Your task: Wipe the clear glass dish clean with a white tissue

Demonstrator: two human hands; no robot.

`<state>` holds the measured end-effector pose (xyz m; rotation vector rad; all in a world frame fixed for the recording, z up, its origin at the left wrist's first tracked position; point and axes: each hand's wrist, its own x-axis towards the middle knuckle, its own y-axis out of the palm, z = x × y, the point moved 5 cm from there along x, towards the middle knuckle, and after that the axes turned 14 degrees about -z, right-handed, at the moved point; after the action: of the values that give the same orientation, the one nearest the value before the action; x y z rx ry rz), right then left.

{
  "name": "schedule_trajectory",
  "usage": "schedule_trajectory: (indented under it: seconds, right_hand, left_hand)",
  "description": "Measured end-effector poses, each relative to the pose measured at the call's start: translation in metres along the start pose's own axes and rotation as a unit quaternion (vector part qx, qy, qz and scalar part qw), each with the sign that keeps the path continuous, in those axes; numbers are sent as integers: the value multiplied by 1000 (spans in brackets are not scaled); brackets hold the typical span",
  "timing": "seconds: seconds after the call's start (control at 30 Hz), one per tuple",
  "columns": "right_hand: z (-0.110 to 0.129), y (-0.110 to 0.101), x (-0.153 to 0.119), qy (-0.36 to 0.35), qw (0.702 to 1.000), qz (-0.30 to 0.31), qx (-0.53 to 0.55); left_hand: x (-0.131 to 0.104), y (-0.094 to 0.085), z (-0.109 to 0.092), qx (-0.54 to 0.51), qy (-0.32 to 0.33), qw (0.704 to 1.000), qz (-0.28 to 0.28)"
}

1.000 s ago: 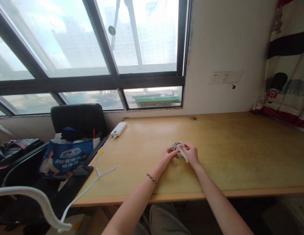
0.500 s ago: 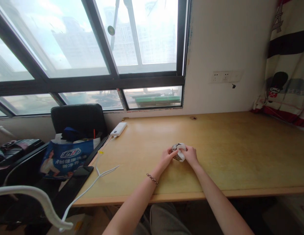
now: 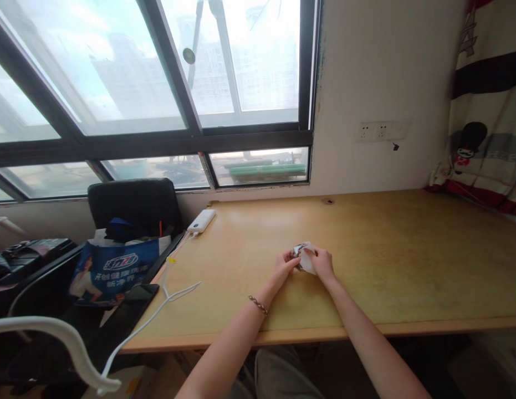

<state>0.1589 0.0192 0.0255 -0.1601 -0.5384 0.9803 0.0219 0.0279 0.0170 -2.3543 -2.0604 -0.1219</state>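
Note:
Both my hands meet over the middle of a light wooden desk (image 3: 399,249). Between them sits a small object (image 3: 303,256), partly white and partly dark and patterned; I cannot tell what it is. My left hand (image 3: 285,266) pinches its left side, and a beaded bracelet (image 3: 258,303) circles that wrist. My right hand (image 3: 323,264) grips the white part from the right and covers much of the object.
A white power bank (image 3: 202,220) lies at the desk's back left, its white cable (image 3: 166,291) trailing off the left edge. A black chair (image 3: 135,205) holding a blue bag (image 3: 114,269) stands left of the desk. A wall socket (image 3: 380,131) and a hanging patterned cloth (image 3: 484,111) are at the right.
The white part stuck out as a strip toward me one second ago; it is now folded closer against the object. Both hands stay at the same spot.

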Motion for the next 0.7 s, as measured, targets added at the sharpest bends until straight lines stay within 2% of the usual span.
schedule_trajectory:
  seconds: [0.07, 0.13, 0.23, 0.3, 0.37, 0.47, 0.57, 0.7]
  right_hand:
    - [-14, 7, 1, 60, 998, 8, 6]
    - [-24, 17, -1, 120, 990, 38, 56]
    - [-29, 25, -4, 145, 977, 78, 135]
    - [-28, 21, -3, 123, 986, 63, 90]
    - [-24, 10, 0, 78, 997, 19, -5]
    - [-9, -6, 1, -18, 994, -34, -103]
    - [7, -12, -4, -105, 984, -21, -139]
    - [20, -12, -12, -165, 979, 23, -120]
  left_hand:
    - [0, 3, -3, -29, 8, 999, 12]
    - [0, 5, -4, -56, 8, 998, 17]
    - [-1, 9, -4, -86, 9, 996, 29]
    - [-3, 12, -5, -83, 18, 995, 46]
    - [-5, 14, -5, -42, 33, 997, 58]
    - [-5, 8, -6, 56, 66, 996, 27]
    - [-3, 0, -11, 97, 100, 990, -19]
    - [-1, 0, -13, 90, 82, 992, 11]
